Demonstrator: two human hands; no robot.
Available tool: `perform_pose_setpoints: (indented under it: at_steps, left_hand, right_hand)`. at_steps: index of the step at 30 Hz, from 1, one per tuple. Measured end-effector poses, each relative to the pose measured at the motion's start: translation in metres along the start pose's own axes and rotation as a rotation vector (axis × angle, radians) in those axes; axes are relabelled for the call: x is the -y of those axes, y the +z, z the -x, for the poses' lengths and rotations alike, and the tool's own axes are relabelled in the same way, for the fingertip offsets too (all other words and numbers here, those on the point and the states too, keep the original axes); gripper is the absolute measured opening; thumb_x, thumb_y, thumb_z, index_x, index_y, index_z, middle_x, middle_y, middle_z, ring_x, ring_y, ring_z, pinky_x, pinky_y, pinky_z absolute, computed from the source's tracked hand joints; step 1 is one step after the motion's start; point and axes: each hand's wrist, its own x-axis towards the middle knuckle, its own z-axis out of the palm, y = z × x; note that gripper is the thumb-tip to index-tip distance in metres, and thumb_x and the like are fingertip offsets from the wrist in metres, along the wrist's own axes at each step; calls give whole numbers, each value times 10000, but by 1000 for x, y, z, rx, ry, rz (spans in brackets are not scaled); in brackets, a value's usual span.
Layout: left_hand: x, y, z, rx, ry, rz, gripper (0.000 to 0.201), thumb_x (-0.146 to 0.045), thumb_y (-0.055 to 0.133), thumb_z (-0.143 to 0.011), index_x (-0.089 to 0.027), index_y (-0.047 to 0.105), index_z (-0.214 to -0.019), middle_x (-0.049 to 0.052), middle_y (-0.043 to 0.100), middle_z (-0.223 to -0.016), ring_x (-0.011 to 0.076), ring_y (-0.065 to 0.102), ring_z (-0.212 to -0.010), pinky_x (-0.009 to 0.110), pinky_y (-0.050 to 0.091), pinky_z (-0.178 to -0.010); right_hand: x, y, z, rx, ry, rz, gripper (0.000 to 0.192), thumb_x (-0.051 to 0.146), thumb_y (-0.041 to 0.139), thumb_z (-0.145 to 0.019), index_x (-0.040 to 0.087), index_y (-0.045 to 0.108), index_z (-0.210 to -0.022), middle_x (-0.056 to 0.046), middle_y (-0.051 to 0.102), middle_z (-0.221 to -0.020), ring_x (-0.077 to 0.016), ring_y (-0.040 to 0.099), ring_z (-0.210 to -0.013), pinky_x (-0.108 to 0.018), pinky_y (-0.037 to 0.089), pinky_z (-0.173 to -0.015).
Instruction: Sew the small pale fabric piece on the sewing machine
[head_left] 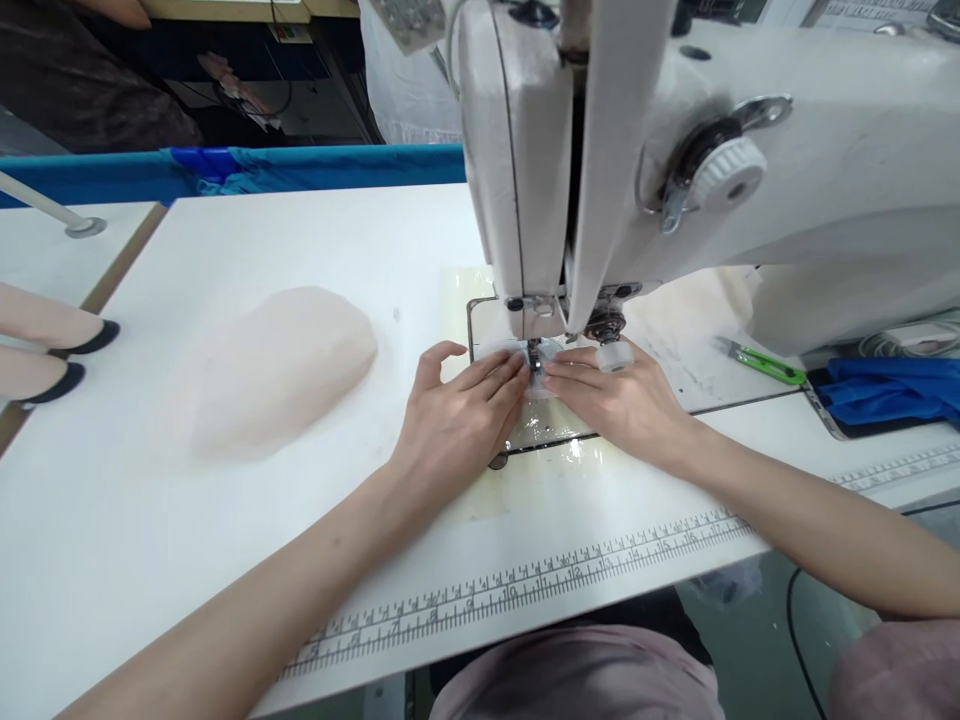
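A sewing machine (525,150) stands over the table, with its presser foot (534,352) down between my hands. Under the foot lies a small, pale, see-through piece of material (538,388), mostly hidden by my fingers; its exact kind I cannot make out. My left hand (469,415) rests flat on the left of this piece, fingers stretched towards the foot and thumb held apart. From the right, my right hand (619,395) lies with straight fingers on the piece's other side, beneath the machine head. Both sets of fingertips are close beside the foot.
Left on the white table (225,540) lies a sheer, pale oval piece of fabric (289,365). Green thread snips (765,364) and a blue cloth (892,388) on a dark tray-like object are at right. A printed ruler (510,592) runs along the front edge. People are partly visible beyond.
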Motion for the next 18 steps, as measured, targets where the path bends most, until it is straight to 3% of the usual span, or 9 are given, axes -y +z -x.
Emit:
perform_pose_setpoints:
  at_steps: [10,18]
  left_hand:
    - [1,2,-2,-35,8,-21,246,-140,464,-949,-176,626,-1132,90,691,-1151,239,649,-1092,493,359,-970]
    - [2,2,-1,-20,17,-39,254,-140,460,-952,-206,610,-1146,75,683,-1168,229,656,-1080,490,351,-983]
  right_hand:
    - [0,0,-2,-13,-20,102,215,56,536,-884,164,704,-962,-18,749,-955,-159,662,-862,-369,420,-1056]
    - [0,0,-2,34,-23,81,241,54,518,-900,180,704,-988,-24,747,-984,-165,668,-899,-393,442,-994]
